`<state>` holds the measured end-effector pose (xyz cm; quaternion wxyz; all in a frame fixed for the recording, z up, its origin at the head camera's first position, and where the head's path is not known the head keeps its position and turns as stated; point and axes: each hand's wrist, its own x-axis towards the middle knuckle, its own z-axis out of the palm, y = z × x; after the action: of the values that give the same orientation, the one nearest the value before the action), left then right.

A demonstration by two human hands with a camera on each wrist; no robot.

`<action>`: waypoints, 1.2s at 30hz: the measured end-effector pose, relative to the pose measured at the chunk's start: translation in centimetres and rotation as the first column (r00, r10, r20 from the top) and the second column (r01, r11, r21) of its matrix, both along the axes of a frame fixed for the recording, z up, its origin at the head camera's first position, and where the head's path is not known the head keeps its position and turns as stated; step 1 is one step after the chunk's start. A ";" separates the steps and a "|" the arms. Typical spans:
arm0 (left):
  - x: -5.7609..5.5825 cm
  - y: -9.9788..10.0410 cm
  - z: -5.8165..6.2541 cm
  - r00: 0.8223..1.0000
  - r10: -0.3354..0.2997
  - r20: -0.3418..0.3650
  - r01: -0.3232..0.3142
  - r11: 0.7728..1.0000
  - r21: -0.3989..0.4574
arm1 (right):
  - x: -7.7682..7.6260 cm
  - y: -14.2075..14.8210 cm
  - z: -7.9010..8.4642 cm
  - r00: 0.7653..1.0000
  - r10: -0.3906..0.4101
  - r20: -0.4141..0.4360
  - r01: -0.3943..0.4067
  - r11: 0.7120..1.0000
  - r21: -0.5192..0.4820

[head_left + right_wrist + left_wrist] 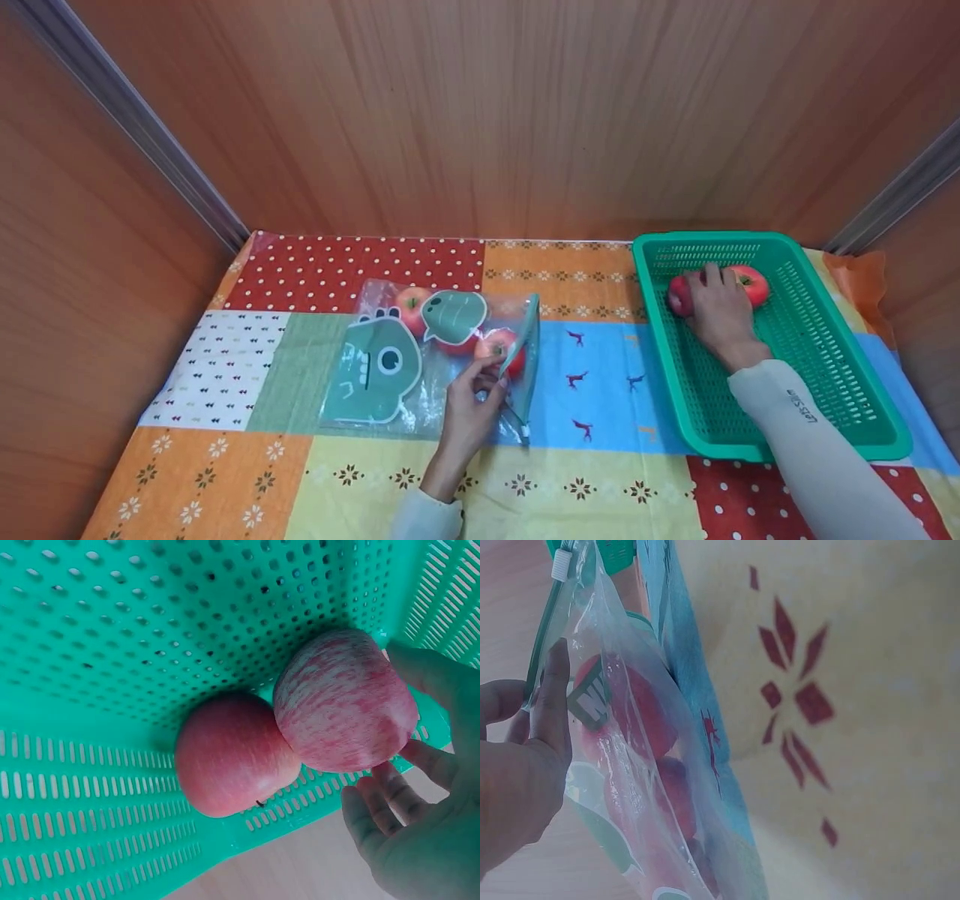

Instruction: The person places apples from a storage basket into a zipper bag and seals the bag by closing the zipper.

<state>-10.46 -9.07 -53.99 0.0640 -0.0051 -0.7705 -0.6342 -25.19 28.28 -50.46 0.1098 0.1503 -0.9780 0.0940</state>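
Note:
My left hand [469, 409] pinches the open edge of a clear zip bag [439, 386] printed with green cartoon shapes. Several red apples lie inside the bag, one apple [491, 345] close to its mouth. The white zip slider [561, 565] shows above my fingers in the left wrist view. Inside a green basket [799, 345], my right hand [721, 315] grips a streaked red apple [345, 701], thumb on one side and fingers on the other. A second apple [232, 757] sits against it on the basket's bottom.
A patchwork-patterned cloth [585, 472] covers the table under bag and basket. Wooden panels [450, 120] stand behind and at both sides, close to the table's far edge. An orange flap [862, 289] sticks out right of the basket.

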 end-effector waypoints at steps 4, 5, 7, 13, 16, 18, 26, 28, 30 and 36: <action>0.0 0.0 0.1 1.000 -0.002 0.008 0.002 1.000 -0.009 | 0.0 0.4 -0.1 1.000 -0.007 0.013 0.007 1.000 0.006; 0.0 0.1 0.1 1.000 -0.002 0.011 0.002 1.000 -0.013 | 0.0 0.5 -0.1 1.000 -0.007 0.027 0.007 1.000 0.007; 0.0 0.1 0.2 1.000 -0.003 0.022 0.003 1.000 -0.016 | -0.1 0.7 -0.1 0.998 -0.010 0.065 0.009 1.000 0.018; 0.0 0.2 0.4 0.999 -0.006 0.040 0.006 1.000 -0.015 | -0.4 1.4 0.2 0.990 -0.013 0.143 0.008 0.999 0.039; -0.1 0.2 0.4 0.999 -0.002 0.035 0.003 1.000 -0.017 | -0.4 1.7 0.3 0.990 -0.009 0.144 0.005 1.000 0.030; -0.1 0.2 0.4 0.999 0.001 0.034 -0.001 1.000 -0.017 | -0.4 1.8 0.4 0.989 -0.006 0.145 0.001 1.000 0.028; 0.0 0.1 0.5 0.999 -0.007 0.037 0.007 1.000 -0.021 | -0.3 1.6 0.6 0.985 0.014 0.171 -0.025 0.998 0.063; 0.0 0.1 0.5 0.999 -0.010 0.041 0.011 1.000 -0.021 | -0.3 1.5 0.6 0.984 0.022 0.176 -0.034 0.997 0.066; 0.0 0.1 0.5 0.999 -0.008 0.032 0.009 1.000 -0.023 | -0.3 1.3 0.6 0.983 0.023 0.183 -0.039 0.996 0.081; 0.0 0.0 0.3 1.000 0.005 0.014 -0.004 0.999 -0.037 | -0.1 0.9 0.8 0.976 0.020 0.218 -0.046 0.992 0.115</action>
<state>-10.41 -9.02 -53.67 0.0598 0.0000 -0.7824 -0.6199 -25.25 29.18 -49.68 -0.0080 0.1617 -0.9854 0.0532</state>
